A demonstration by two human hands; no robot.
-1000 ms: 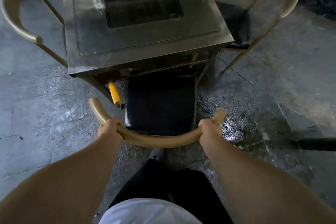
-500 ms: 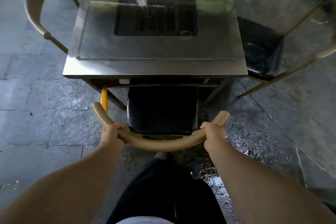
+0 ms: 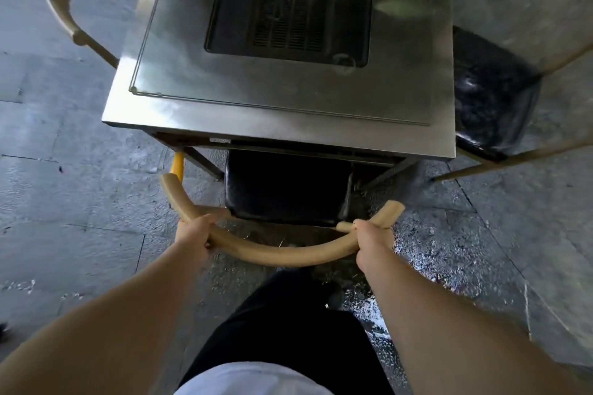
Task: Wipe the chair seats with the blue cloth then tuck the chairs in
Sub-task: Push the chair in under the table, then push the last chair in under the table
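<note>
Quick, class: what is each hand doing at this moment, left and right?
Left hand: closed, gripping the chair's curved backrest near its left end.
Right hand: closed, gripping the same backrest near its right end.

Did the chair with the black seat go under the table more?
Yes. The seat has slid further under the table edge; less of it shows now, and both hands grip the backrest.
</note>
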